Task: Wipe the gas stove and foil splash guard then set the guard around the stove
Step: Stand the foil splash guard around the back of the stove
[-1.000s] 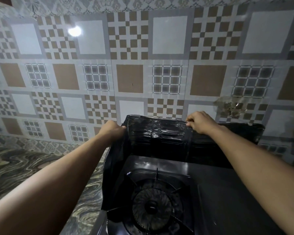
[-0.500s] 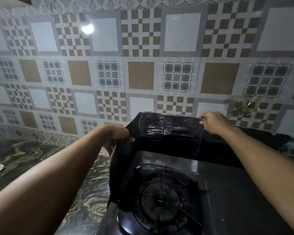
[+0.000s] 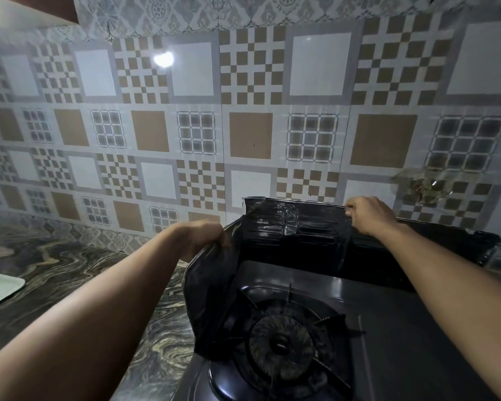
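Note:
The dark gas stove (image 3: 402, 328) fills the lower right, with a round burner (image 3: 281, 342) and its pan support near the front left. The foil splash guard (image 3: 289, 227), dark and shiny, stands along the stove's back edge and bends forward down the left side. My left hand (image 3: 206, 238) grips the top edge of the guard's left panel. My right hand (image 3: 368, 214) pinches the top edge of the back panel, near its middle. The guard's right end (image 3: 486, 244) leans against the tiled wall.
A patterned tile wall (image 3: 249, 134) rises right behind the guard, with a greasy stain (image 3: 422, 186) at the right. A marbled dark countertop (image 3: 70, 273) runs to the left of the stove. A pale tray (image 3: 0, 290) lies at the far left edge.
My left hand has slid forward and down along the guard's left panel, folding it toward the stove's left side. My right hand keeps its grip on the back edge. The view has shifted left.

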`<state>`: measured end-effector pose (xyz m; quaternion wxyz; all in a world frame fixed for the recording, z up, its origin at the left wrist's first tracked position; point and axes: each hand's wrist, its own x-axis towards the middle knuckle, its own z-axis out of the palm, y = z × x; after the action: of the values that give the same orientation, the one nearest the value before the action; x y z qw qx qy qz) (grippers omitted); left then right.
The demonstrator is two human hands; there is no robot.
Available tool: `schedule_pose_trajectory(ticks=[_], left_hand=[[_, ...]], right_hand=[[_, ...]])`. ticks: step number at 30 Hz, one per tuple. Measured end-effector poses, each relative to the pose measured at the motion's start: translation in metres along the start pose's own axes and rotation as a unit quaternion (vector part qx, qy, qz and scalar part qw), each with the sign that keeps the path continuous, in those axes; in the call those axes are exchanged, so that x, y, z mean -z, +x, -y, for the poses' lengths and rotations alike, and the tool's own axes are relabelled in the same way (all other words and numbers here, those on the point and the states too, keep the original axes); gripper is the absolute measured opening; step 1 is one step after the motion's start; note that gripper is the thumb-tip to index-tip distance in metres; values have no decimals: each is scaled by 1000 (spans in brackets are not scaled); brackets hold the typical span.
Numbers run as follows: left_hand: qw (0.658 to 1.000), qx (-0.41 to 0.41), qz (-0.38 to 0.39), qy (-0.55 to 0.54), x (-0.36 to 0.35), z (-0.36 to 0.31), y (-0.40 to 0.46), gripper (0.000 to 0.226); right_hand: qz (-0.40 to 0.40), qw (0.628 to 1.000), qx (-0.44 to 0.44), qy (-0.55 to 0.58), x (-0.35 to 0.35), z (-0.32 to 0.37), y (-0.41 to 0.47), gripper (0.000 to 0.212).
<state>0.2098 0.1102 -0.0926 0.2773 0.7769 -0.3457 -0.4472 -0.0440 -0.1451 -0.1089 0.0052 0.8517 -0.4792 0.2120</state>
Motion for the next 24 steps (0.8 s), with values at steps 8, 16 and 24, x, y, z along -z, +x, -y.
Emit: schedule_pose_trajectory(ticks=[8,16,24], left_hand=[[998,-2,19,-55,-1,-2,1,49],[999,-19,-7,-49,-2,1,0,32],[990,-75,-106,-59,-2,10,-10,22]], right_hand=[[8,1000,-11,-9,-2,1,0,27],[13,999,-17,-35,3,4,-6,37],[15,999,-14,-36,3,7,-8,31]])
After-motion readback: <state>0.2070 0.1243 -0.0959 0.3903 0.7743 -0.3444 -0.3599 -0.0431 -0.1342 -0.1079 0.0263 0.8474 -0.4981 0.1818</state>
